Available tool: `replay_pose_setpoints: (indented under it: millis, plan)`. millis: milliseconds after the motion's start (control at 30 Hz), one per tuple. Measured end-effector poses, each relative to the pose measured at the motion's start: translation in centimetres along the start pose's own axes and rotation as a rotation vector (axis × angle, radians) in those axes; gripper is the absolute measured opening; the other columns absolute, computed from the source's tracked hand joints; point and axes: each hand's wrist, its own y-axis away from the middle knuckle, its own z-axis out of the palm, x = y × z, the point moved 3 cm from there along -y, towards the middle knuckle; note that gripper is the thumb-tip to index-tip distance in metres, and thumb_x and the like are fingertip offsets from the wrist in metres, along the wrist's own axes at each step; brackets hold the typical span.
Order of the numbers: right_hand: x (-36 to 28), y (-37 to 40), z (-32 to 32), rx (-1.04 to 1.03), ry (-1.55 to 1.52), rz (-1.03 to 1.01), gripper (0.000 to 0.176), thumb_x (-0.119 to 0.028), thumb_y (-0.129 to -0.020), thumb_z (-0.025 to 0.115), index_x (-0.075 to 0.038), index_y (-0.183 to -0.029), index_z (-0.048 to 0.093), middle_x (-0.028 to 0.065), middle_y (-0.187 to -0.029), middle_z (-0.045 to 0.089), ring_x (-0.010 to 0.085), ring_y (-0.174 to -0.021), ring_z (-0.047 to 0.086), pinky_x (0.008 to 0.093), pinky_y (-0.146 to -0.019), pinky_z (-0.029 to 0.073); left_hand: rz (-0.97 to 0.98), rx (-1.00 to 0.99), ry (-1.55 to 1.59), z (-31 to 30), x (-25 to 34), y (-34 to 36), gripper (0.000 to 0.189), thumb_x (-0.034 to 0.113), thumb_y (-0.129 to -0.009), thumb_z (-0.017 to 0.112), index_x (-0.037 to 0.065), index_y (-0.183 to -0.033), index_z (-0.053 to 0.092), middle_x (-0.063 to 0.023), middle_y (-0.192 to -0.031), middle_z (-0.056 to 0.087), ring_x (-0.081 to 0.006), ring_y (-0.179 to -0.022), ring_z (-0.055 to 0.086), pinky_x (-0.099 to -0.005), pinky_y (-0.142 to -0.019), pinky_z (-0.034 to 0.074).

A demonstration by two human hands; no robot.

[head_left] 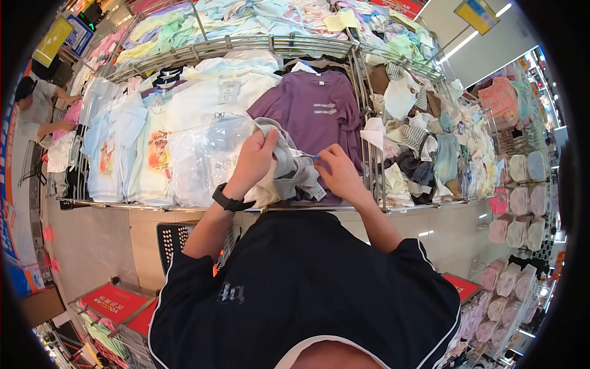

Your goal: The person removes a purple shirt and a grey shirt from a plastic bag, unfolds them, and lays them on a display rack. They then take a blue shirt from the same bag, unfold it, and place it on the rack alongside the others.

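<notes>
My left hand (258, 155), with a dark watch (231, 198) on its wrist, is closed on a bunched grey garment (287, 161) and holds it up over the rack. A white label (316, 192) hangs at the garment's lower edge. Just to the right, my right hand (340, 175) pinches a small, thin blue item (316, 157) against the garment's side; its kind is too small to make out. Behind both hands lies a purple T-shirt (322, 117) with small white print. Clear plastic wrapping (212, 154) covers pale shirts left of my left hand.
Metal rails (367, 154) divide the display. To the right is a heap of mixed small clothes (418, 147); pastel clothes (258, 24) fill the far tier. A black basket (175, 237) stands on the floor below my left arm. Another person (43, 107) is at the far left.
</notes>
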Motion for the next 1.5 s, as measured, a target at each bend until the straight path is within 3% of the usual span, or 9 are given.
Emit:
replay_pose_setpoints:
  millis: [267,367,533,833,933,1033,1167,1333,1500]
  plan:
    - [-0.6,0.1,-0.6,0.204,-0.405,0.248,0.013,-0.005,-0.096,0.055,-0.002,-0.109,0.055,0.0174,-0.119,0.061,0.0257,-0.096,0.067,0.0345,-0.082,0.053,0.166,0.059,-0.114,0.6,0.6,-0.6,0.024,0.023,-0.102,0.050,0.000,-0.098,0.057,-0.0111,-0.076,0.058,-0.0198,-0.071,0.055,-0.0333,-0.069,0.046]
    - [-3.9,-0.7,-1.1,0.454,-0.841,0.128,0.021,-0.006,-0.099,0.051,-0.001,-0.120,0.052,0.0171,-0.111,0.065,0.0236,-0.100,0.067,0.0322,-0.085,0.052,0.190,0.067,-0.158,1.6,0.9,-0.7,0.020,0.018,-0.101,0.051,0.000,-0.105,0.058,-0.0141,-0.081,0.064,-0.0220,-0.074,0.061,-0.0340,-0.070,0.048]
    - [-7.0,-2.7,-0.1,0.595,-0.839,-0.271,0.024,-0.002,-0.099,0.043,0.001,-0.123,0.043,0.0243,-0.131,0.050,0.0275,-0.113,0.061,0.0351,-0.094,0.049,0.151,0.062,-0.173,3.1,2.0,-0.1,0.019,0.014,-0.099,0.054,0.001,-0.112,0.060,-0.0123,-0.083,0.066,-0.0160,-0.073,0.062,-0.0317,-0.068,0.049]
    - [-8.6,-4.4,-0.6,0.500,-1.273,-0.067,0.046,0.004,-0.082,0.051,-0.005,-0.125,0.037,0.0124,-0.113,0.048,0.0215,-0.101,0.054,0.0375,-0.094,0.045,0.167,0.136,-0.200,1.9,2.6,0.2,0.019,0.016,-0.096,0.057,-0.002,-0.093,0.062,-0.0181,-0.062,0.060,-0.0235,-0.049,0.055,-0.0347,-0.050,0.041]
    - [-8.3,-5.4,1.2,0.689,-1.261,-0.254,0.048,-0.007,-0.080,0.056,-0.006,-0.123,0.034,0.0133,-0.115,0.040,0.0279,-0.105,0.055,0.0465,-0.096,0.045,0.147,0.123,-0.215,1.4,2.9,0.1,0.018,0.016,-0.096,0.057,-0.001,-0.095,0.063,-0.0159,-0.062,0.060,-0.0173,-0.049,0.052,-0.0333,-0.050,0.041]
    - [-6.2,-5.8,4.0,0.580,-1.072,-0.373,0.052,-0.005,-0.078,0.057,-0.007,-0.123,0.031,0.0159,-0.116,0.040,0.0271,-0.108,0.049,0.0430,-0.092,0.043,0.100,0.043,-0.130,1.2,3.1,0.3,0.017,0.012,-0.097,0.055,0.001,-0.102,0.067,-0.0013,-0.079,0.065,-0.0072,-0.071,0.056,-0.0242,-0.064,0.046]
    - [-6.3,-5.1,5.0,0.512,-0.701,-0.517,0.058,-0.030,-0.087,0.069,-0.006,-0.123,0.030,0.0200,-0.115,0.039,0.0293,-0.108,0.048,0.0442,-0.093,0.040,0.066,0.000,0.133,-0.2,3.4,0.2,0.018,0.010,-0.097,0.053,0.001,-0.106,0.066,0.0007,-0.089,0.066,-0.0064,-0.079,0.059,-0.0223,-0.071,0.047]
    - [-6.0,-3.8,7.5,0.215,-0.496,-0.242,0.094,-0.053,-0.081,0.073,0.005,-0.138,0.025,0.0288,-0.123,0.051,0.0435,-0.112,0.053,0.0471,-0.096,0.041,-0.103,-0.081,0.359,-0.8,3.6,-0.2,0.023,0.010,-0.097,0.053,0.000,-0.115,0.063,-0.0012,-0.099,0.067,-0.0057,-0.085,0.060,-0.0221,-0.075,0.049]
    - [-6.5,-3.2,1.0,0.005,-0.091,-0.193,0.077,-0.042,-0.076,0.079,0.006,-0.129,0.051,0.0248,-0.123,0.056,0.0431,-0.112,0.054,0.0493,-0.097,0.043,-0.195,-0.235,0.352,-2.4,3.6,-0.6,0.026,0.013,-0.097,0.056,0.000,-0.118,0.064,-0.0004,-0.098,0.068,-0.0047,-0.082,0.060,-0.0221,-0.073,0.049]
